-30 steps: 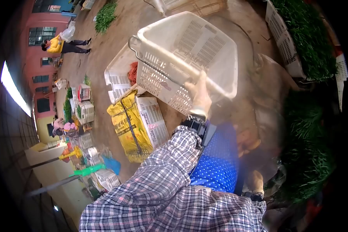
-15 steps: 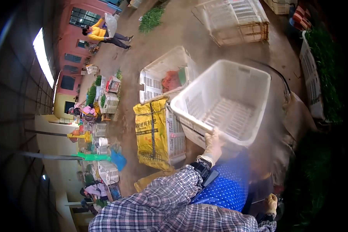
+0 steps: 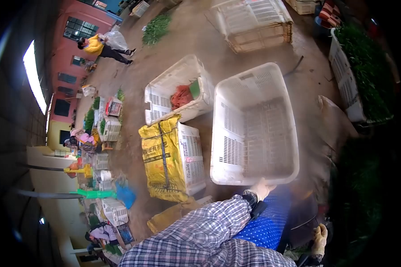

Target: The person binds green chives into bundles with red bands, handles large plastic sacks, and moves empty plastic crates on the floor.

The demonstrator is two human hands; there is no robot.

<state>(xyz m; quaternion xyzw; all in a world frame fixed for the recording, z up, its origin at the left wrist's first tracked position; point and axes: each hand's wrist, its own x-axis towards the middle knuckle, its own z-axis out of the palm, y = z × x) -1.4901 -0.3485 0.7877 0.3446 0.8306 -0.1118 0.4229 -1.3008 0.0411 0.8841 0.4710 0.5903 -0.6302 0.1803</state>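
Note:
A white plastic crate [image 3: 256, 180], its open side toward me and nothing visible inside, is tilted up in front of me. My left hand [image 3: 260, 189], in a pale glove, grips its near rim. Low on the right is my right hand [image 3: 319, 239], also gloved, apart from the crate with its fingers curled; whatever may be inside them is hidden. A blue polka-dot apron [image 3: 263, 227] shows between my plaid sleeves.
A second white crate [image 3: 158, 86] holds red and green material. Beside it is a crate covered with a yellow sack [image 3: 153, 155]. A crate of green leaves [image 3: 363, 75] stands at right. Farther off, a person in yellow [image 3: 95, 46] holds clear plastic.
The crate in my left hand has turned more face-on and swung lower. My view has shifted, moving the background leftward. The person in yellow has changed their hold on the clear plastic.

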